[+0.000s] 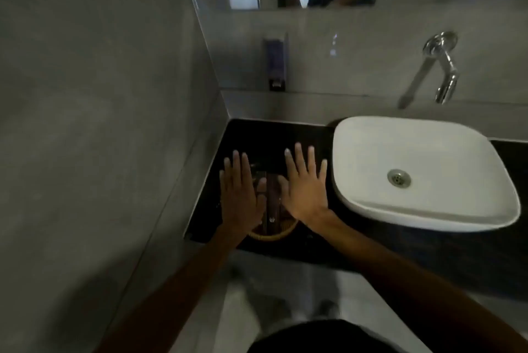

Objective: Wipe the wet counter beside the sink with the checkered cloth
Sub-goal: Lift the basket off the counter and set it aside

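No wiping is judged begun: the left hand (239, 189) and right hand (306, 184) are held spread, empty, over the dark worktop (303, 135), and no checkered cloth is seen.

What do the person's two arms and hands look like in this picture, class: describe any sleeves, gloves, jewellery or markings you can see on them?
Both arms are bare from the bottom of the frame to the wrists, with no sleeves showing. The left hand and right hand wear no gloves. No rings, watch, bracelets or markings can be made out, though the picture is dim and slightly blurred. Fingernails look short and pale.
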The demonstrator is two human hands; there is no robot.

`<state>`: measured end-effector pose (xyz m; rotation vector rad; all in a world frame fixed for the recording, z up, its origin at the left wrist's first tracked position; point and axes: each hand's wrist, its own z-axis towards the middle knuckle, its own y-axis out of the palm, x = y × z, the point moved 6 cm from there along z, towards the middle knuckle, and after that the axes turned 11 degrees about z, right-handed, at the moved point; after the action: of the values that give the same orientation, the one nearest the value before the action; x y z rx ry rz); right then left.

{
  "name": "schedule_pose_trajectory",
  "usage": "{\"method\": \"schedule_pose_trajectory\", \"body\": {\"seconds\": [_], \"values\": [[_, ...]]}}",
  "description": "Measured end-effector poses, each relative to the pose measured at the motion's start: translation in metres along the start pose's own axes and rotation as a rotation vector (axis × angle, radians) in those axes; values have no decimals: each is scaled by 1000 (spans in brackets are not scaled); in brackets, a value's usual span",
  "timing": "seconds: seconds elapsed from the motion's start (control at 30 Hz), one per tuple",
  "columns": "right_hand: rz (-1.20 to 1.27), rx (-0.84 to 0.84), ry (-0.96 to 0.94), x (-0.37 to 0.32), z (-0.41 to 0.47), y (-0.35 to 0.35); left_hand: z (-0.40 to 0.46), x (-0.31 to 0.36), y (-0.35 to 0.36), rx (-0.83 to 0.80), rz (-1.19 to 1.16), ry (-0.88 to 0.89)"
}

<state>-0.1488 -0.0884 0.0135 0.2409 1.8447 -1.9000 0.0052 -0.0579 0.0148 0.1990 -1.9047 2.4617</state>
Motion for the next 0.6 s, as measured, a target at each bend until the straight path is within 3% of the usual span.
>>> {"method": "schedule_pose_trajectory", "body": {"seconds": [0.1,0.23,0.3,0.47,0.6], "values": [[60,-230,191,20,-23,58,-22,-15,56,-328,7,-50],[173,-359,412,28,-25,87,-16,-35,93,-519,29,-79],[293,-381,509,31,-20,87,-7,-37,98,-587,-74,-133],[406,-379,517,51,-24,63,1,-42,87,-556,-312,-217],[447,-325,488,64,-55,39,-27,-29,61,-454,-253,-229]]}}
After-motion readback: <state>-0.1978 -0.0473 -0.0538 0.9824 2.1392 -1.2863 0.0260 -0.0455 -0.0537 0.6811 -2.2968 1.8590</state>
